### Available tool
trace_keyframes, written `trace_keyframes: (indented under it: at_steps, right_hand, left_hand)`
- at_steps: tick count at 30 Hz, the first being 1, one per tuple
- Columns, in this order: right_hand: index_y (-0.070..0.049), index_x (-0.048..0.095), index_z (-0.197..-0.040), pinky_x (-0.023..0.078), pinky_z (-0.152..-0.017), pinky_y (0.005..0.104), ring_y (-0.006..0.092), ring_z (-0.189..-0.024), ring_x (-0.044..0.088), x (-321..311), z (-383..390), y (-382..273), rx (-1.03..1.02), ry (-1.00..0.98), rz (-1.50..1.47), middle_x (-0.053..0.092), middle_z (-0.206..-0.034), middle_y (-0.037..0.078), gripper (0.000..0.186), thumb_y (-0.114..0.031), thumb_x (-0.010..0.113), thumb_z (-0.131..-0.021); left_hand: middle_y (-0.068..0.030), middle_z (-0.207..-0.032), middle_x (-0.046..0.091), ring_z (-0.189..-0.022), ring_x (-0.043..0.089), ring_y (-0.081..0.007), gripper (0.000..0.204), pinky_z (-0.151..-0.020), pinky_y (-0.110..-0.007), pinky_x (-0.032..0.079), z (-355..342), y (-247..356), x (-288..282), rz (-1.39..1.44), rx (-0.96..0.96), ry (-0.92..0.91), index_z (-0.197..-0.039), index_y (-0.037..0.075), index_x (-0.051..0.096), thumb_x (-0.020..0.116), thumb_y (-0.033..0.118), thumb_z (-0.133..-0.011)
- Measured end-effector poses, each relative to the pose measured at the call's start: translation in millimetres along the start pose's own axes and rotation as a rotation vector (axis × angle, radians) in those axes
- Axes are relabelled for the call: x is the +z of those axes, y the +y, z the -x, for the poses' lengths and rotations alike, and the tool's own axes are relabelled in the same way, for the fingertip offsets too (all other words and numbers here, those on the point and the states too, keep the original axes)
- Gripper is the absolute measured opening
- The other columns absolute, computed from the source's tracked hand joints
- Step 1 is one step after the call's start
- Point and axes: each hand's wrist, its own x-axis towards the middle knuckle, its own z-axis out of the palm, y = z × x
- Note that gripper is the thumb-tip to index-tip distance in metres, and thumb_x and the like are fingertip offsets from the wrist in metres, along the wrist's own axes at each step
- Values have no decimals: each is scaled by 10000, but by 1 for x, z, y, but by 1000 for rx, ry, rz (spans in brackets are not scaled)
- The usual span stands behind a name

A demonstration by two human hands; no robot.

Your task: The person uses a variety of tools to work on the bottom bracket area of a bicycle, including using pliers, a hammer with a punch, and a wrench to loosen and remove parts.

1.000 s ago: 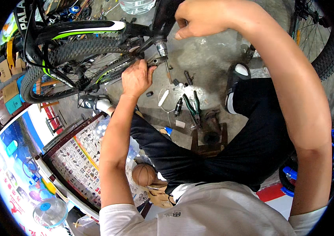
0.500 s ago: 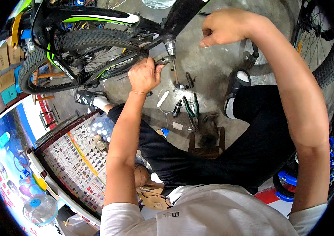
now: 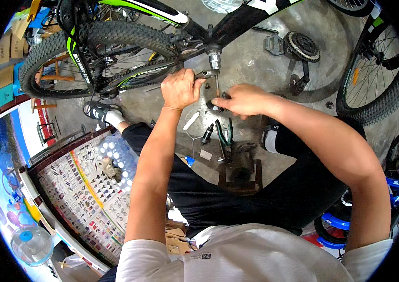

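My left hand (image 3: 180,88) is closed round the handle of a metal wrench (image 3: 207,74). The wrench's head meets a silver cylindrical fitting (image 3: 214,58) at the bottom bracket of a black, green and white bicycle frame (image 3: 230,26). Lower and to the right, my right hand (image 3: 245,100) is low by the floor with its fingers curled in and thumb pointing left. Its fingertips meet a small dark item beside a thin brownish rod (image 3: 217,87); what they grip is not clear. Green-handled pliers (image 3: 225,138) and a black cylindrical tool (image 3: 208,134) lie nearer me.
A crankset with chainring (image 3: 302,46) and a pedal (image 3: 274,44) lie on the concrete floor at the far right. A bicycle wheel (image 3: 377,77) stands further right. On the left are the rear tyre (image 3: 44,51) and a glass-topped case (image 3: 79,188). A small wooden stool (image 3: 259,176) is between my legs.
My right hand has come down and left from raised beside the frame to the floor items below the wrench. My left hand keeps its grip. The view has shifted, showing the crankset.
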Motion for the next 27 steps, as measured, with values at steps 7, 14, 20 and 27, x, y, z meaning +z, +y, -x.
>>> trace_keyframes:
  at_steps: [7, 14, 20, 27]
  right_hand:
    - [15, 620, -1117, 578, -665, 321, 182, -715, 695, 27, -23, 0, 40, -43, -749, 698, -885, 94, 411, -379, 508, -1086]
    - [17, 628, -1075, 573, -649, 322, 197, -695, 701, 23, -26, -5, 100, -36, -703, 694, -853, 100, 386, -344, 492, -1090]
    - [5, 647, -1014, 589, -595, 344, 195, -615, 674, 23, -27, -10, 149, 3, -703, 689, -818, 100, 343, -308, 520, -1079]
    - [33, 643, -958, 571, -586, 326, 202, -623, 685, 24, -26, -9, 133, 45, -654, 666, -762, 96, 392, -324, 530, -1074]
  left_hand:
    - [-100, -687, 604, -597, 631, -332, 436, -557, -429, 496, 1, -1, 9, 41, -31, 42, -739, 95, 556, 717, 484, -852]
    - [-102, -680, 597, -604, 631, -342, 431, -564, -439, 498, 7, 3, 20, 95, -99, 100, -734, 90, 550, 731, 469, -830]
    - [-124, -723, 600, -626, 623, -368, 457, -569, -454, 486, 13, 6, 31, 162, -150, 107, -798, 72, 566, 645, 508, -905]
    - [-144, -773, 555, -712, 577, -378, 433, -657, -462, 417, 15, 17, 51, 303, -223, 227, -802, 47, 544, 612, 461, -911]
